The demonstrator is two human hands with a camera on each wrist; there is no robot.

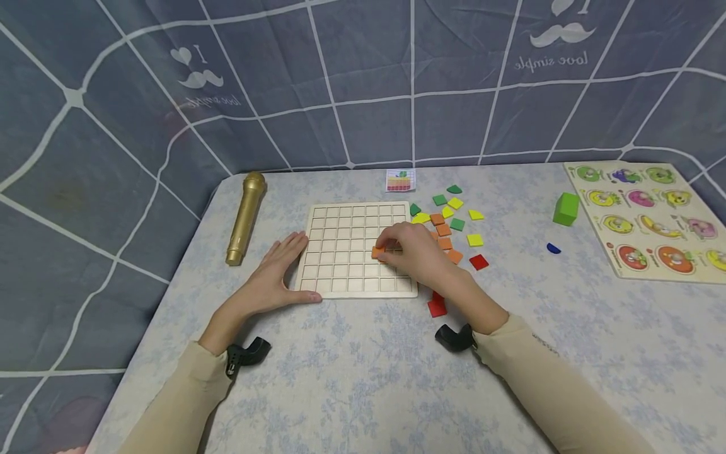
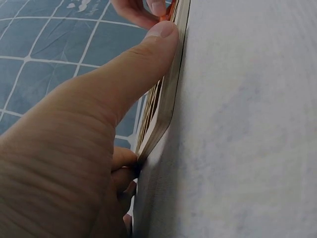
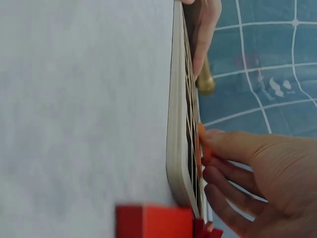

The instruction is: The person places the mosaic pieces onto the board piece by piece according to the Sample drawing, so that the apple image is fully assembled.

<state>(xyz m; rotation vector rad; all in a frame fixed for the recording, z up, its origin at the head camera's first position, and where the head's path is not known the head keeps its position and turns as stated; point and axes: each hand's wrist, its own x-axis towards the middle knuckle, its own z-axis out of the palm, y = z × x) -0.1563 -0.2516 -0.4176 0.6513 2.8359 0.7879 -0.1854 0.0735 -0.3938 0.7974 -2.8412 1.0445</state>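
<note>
A wooden grid board (image 1: 340,230) lies flat on the table, its square cells outlined by raised lines. My left hand (image 1: 271,277) spreads around its near left corner; the thumb (image 2: 158,42) rests on the front edge and the other fingers lie along the left side. My right hand (image 1: 422,255) pinches a small orange square tile (image 1: 377,253) between thumb and fingers over the right half of the board. That orange tile (image 3: 204,144) also shows in the right wrist view, close to the grid; whether it touches the surface I cannot tell.
Right of the board lie loose tiles: green (image 1: 439,200), yellow (image 1: 474,240), orange (image 1: 445,244) and red (image 1: 479,261). A pattern card (image 1: 400,180) lies behind it. A gold microphone-shaped object (image 1: 246,217) is at left; a green block (image 1: 566,209), blue half-round piece (image 1: 553,248) and fruit puzzle board (image 1: 609,217) are at right.
</note>
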